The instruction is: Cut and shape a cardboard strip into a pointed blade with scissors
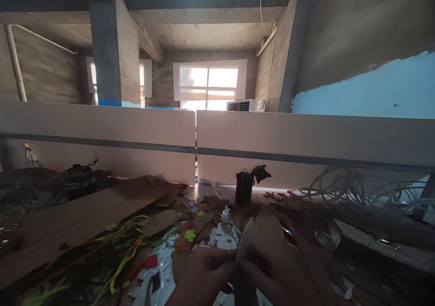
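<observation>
My left hand [205, 274] and my right hand [283, 274] are close together at the bottom middle, fingers pinched. Between them is a tan sheet piece [268, 229] with a rounded top, standing up above my right hand's fingers. A dark strip [244, 285] hangs below the fingertips; I cannot tell whether it belongs to the same piece. The material looks like cardboard or leather, too dim to be sure. Just beyond my hands stands a small white squeeze bottle [225, 215] with a nozzle. Small flower-shaped pieces, one yellow [190, 235], lie left of it.
Scraps cover the table. Green and yellow strips [122, 256] and a long cardboard sheet [95, 220] lie left. A black container [244, 188] stands behind the bottle. Coiled clear tubing [343, 190] sits at the right. Pale partition panels [306, 134] close off the back.
</observation>
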A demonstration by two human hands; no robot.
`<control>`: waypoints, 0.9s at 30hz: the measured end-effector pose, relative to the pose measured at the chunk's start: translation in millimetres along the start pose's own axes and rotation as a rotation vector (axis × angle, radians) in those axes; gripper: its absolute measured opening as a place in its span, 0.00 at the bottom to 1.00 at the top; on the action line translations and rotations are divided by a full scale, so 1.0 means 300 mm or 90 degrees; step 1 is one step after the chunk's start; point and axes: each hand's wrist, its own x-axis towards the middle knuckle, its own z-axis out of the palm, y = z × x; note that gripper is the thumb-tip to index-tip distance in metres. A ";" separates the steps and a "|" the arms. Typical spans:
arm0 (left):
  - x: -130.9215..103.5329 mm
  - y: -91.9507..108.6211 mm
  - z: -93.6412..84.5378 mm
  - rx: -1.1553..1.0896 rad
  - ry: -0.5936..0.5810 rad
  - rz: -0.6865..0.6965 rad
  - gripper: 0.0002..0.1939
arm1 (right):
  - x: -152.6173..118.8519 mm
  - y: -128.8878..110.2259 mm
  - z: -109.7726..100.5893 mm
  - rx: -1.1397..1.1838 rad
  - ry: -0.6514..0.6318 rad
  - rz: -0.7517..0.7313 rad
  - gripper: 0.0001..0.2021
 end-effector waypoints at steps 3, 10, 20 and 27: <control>-0.002 0.004 0.000 -0.003 0.003 -0.011 0.17 | -0.002 -0.007 -0.003 -0.004 0.001 0.013 0.08; -0.002 0.002 -0.001 -0.007 0.002 -0.006 0.16 | -0.008 -0.019 -0.004 0.008 0.027 0.010 0.08; -0.006 0.007 0.012 0.035 0.023 -0.008 0.17 | -0.009 -0.091 -0.017 -0.086 0.010 0.089 0.07; -0.005 -0.001 0.016 0.052 0.044 0.001 0.16 | -0.020 -0.083 -0.014 -0.185 0.107 0.046 0.08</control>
